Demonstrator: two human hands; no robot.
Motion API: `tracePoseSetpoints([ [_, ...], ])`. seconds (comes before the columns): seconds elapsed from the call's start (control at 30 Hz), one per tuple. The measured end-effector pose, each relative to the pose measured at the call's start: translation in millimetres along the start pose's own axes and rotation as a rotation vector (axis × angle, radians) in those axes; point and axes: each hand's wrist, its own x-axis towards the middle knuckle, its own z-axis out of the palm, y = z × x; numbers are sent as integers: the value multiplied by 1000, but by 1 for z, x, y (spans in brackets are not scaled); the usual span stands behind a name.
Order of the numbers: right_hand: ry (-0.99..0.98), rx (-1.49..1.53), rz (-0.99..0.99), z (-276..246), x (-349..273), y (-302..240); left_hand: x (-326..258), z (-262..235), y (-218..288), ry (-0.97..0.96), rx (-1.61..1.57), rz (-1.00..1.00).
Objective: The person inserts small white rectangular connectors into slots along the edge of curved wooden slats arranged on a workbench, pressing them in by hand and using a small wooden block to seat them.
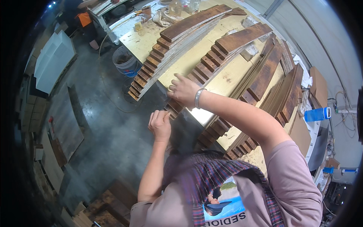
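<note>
A stepped stack of dark brown stained wooden planks (202, 71) lies on the table, its near end jutting past the edge. My right hand (182, 92), with a silver bangle at the wrist, lies over that stack near its lower end, fingers apart. Below it my left hand (160, 125) is closed beside the lowest plank ends (172, 109), thumb against them; whatever lies inside its fingers is hidden. To the left fans another stepped stack of brown planks (151, 62) with pale, whitish side edges.
More plank stacks (261, 79) cover the right part of the pale yellow table (166, 77). Left of the table, a bucket (126, 62) stands on the grey floor. A blue bottle (317, 114) lies at right. Another person (84, 17) is at far upper left.
</note>
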Motion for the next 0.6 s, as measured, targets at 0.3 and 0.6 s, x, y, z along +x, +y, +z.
tracePoseSetpoints([
  [0.3,-169,95,67,1,1,2,15,-1,-4,3,56,-26],
  [0.6,-183,88,81,2,2,2,13,-5,3,-25,41,20],
])
